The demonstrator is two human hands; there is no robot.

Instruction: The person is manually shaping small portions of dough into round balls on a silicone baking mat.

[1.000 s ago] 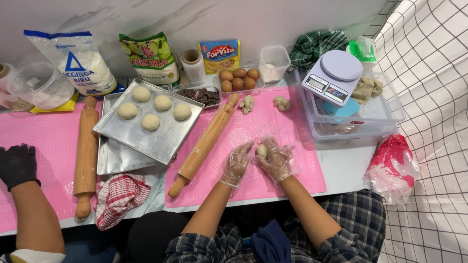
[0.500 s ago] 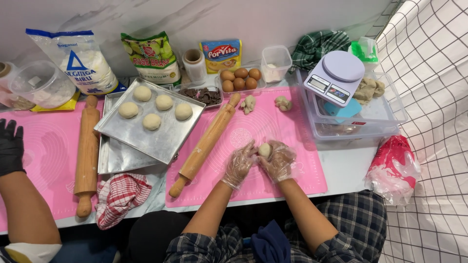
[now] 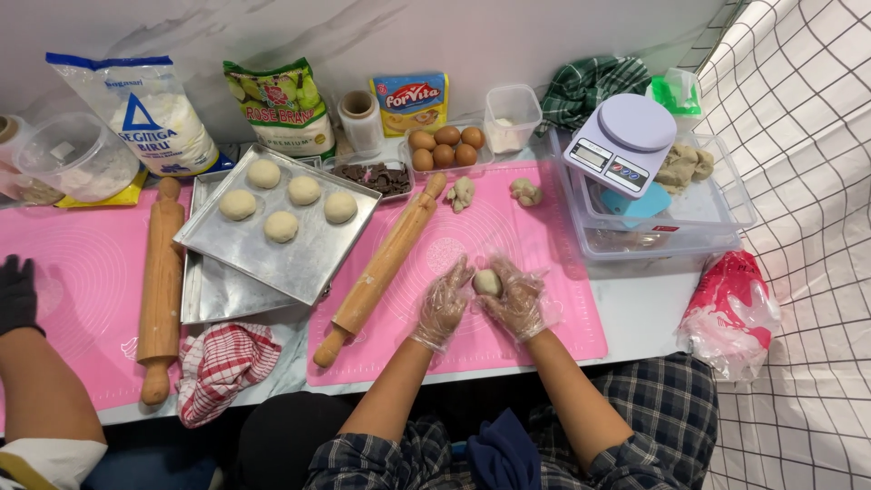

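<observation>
Item: dough ball [image 3: 487,282], small, pale, rounded. Held just above the pink silicone mat [image 3: 562,308], cupped between left hand [image 3: 443,304] and right hand [image 3: 517,299], both in clear disposable gloves. Left palm pressed to its near side, fingers half curled; right fingers wrapped loosely round the far side. Neither hand closed tight; top of the ball left showing.

Handling, by judgement: light, soft, easily dented, probably a little tacky against the glove film. Best taken with broad palm contact, not pinched at the fingertips.

Adjacent: wooden rolling pin [image 3: 381,268] lying diagonally on the mat, left of the hands. Two ragged dough pieces [image 3: 494,192] at the mat's far edge. Metal tray [image 3: 308,263] carrying five shaped balls [image 3: 281,204]. Eggs [image 3: 445,145] in a shallow tub. Kitchen scale [image 3: 621,143] resting on a clear plastic box [image 3: 726,213]; box contents possibly more dough, view unclear. Second rolling pin [image 3: 161,290], checked cloth [image 3: 222,363], a co-worker's black-gloved hand [image 3: 16,292] at far left.
</observation>
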